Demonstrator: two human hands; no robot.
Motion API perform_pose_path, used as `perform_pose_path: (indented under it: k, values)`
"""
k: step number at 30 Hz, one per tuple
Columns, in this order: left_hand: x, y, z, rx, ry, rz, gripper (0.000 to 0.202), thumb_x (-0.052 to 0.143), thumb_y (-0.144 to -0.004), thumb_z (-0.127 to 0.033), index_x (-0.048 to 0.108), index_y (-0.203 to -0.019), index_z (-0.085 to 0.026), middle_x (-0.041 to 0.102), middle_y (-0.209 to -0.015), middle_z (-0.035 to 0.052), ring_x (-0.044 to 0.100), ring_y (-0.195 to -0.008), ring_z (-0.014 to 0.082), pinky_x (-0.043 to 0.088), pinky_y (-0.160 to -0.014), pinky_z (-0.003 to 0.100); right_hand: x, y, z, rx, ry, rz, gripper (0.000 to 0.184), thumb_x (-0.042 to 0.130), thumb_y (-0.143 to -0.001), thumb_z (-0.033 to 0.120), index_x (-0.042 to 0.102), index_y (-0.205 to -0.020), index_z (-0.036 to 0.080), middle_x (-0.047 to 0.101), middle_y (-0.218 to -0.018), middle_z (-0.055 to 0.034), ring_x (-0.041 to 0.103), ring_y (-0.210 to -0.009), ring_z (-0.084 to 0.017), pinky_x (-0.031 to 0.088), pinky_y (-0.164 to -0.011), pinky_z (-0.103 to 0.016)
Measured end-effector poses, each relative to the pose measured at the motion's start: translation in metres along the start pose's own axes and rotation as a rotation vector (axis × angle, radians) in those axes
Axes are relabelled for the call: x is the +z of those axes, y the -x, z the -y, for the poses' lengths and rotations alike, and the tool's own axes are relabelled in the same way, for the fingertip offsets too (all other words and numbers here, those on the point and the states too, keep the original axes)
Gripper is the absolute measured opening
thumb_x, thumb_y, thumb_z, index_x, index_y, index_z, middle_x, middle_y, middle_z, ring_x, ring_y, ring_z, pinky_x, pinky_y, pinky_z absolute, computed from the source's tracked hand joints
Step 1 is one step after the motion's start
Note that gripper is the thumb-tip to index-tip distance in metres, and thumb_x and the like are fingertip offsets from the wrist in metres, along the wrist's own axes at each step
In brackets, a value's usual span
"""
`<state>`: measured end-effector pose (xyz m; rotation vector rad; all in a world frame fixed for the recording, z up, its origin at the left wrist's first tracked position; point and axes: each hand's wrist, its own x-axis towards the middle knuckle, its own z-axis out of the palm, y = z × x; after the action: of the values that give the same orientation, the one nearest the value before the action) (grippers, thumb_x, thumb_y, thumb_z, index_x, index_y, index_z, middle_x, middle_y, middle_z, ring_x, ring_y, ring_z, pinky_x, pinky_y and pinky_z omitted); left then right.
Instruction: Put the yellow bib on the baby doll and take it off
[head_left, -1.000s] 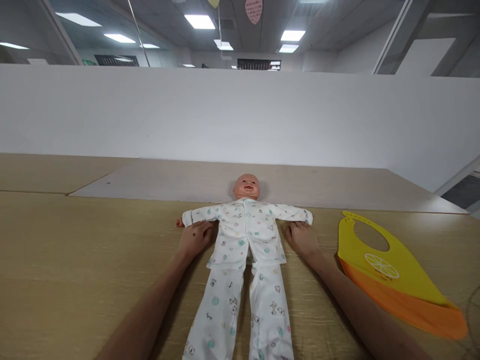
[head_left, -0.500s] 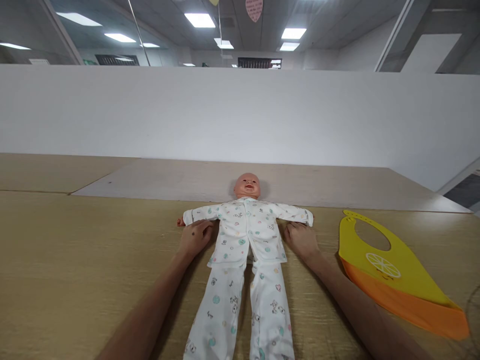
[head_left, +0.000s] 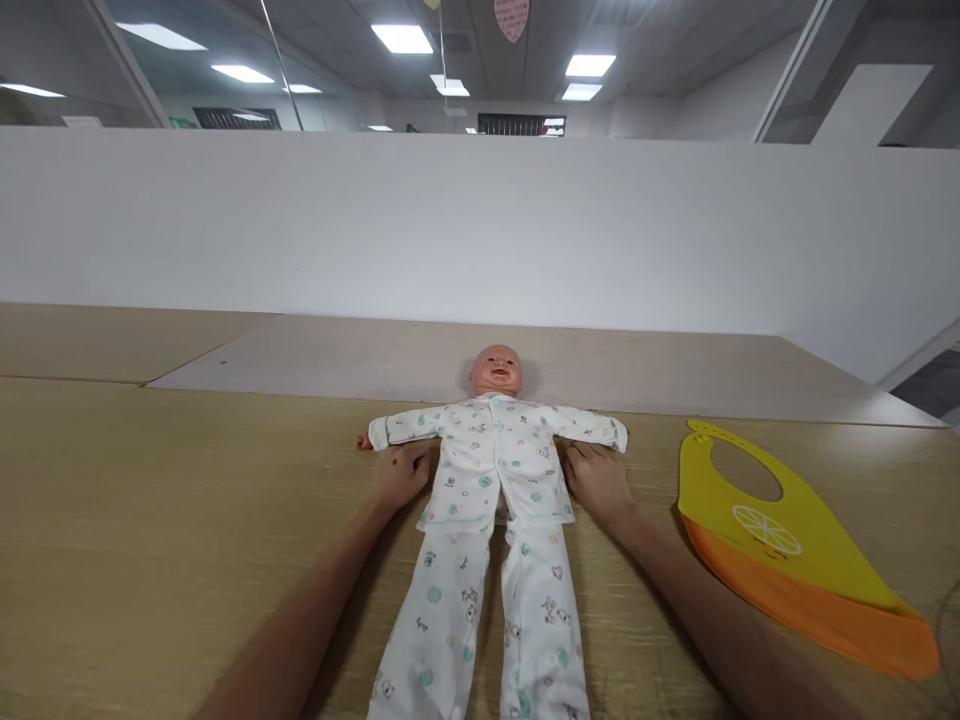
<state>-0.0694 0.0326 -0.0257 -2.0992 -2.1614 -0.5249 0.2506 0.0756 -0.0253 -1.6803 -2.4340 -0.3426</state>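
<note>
A baby doll in white printed pyjamas lies on its back on the wooden table, arms spread and head away from me. My left hand rests beside its torso under its outstretched arm, fingers curled against the pyjama top. On the other side my right hand does the same, fingers tucked in at the doll's armpit. Whether the fingers grip the cloth or only press it is hidden.
A yellow and orange silicone bib lies flat on the table to the right of my right forearm. A white partition wall runs along the far side of the table. A lighter board lies behind the doll's head.
Both hands have slid slightly inward and up toward the doll's armpits. The doll and bib have stayed in place.
</note>
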Motion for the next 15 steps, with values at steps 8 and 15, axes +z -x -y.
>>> perform_pose_path:
  k: [8, 15]
  values:
    - [-0.008, -0.001, -0.003, 0.089, 0.072, 0.158, 0.031, 0.042, -0.076, -0.011, 0.071, -0.07, -0.02, 0.075, -0.08, 0.0069, 0.066, -0.074, 0.0207, 0.042, -0.066, 0.029, 0.0, 0.002, 0.003, -0.028, -0.018, 0.024, 0.025, 0.041, -0.091, 0.017, 0.065, -0.097, 0.015, 0.066, -0.104, -0.0093, 0.061, -0.096, -0.022, 0.04, -0.071, -0.028]
    - [-0.049, 0.051, -0.004, 0.081, 0.393, 0.556, 0.028, 0.043, -0.061, -0.009, 0.061, -0.045, -0.023, 0.059, -0.043, -0.0012, 0.056, -0.044, 0.0166, 0.039, -0.047, 0.025, 0.001, -0.001, 0.002, -0.05, -0.03, 0.029, 0.025, 0.041, -0.091, 0.017, 0.064, -0.1, 0.014, 0.064, -0.107, -0.0104, 0.058, -0.102, -0.022, 0.04, -0.081, -0.03]
